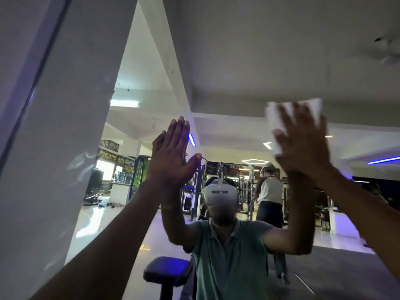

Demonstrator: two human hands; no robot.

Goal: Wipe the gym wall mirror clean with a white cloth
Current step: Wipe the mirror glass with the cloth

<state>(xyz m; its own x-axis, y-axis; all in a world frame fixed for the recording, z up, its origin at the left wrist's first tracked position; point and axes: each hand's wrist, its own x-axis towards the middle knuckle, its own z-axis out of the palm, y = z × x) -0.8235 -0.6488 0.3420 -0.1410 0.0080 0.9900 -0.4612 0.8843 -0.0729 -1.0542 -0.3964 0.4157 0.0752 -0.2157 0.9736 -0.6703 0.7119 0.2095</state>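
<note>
The left hand [171,156] is laid flat, fingers straight, against the mirror [249,72]. At the right, the white cloth [279,120] is pressed onto the glass under the spread fingers of the right hand [303,144].

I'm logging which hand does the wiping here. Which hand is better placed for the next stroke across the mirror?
Right. The right hand already presses the white cloth flat against the mirror. The left hand is bare, fingers straight, flat on the glass.
</note>
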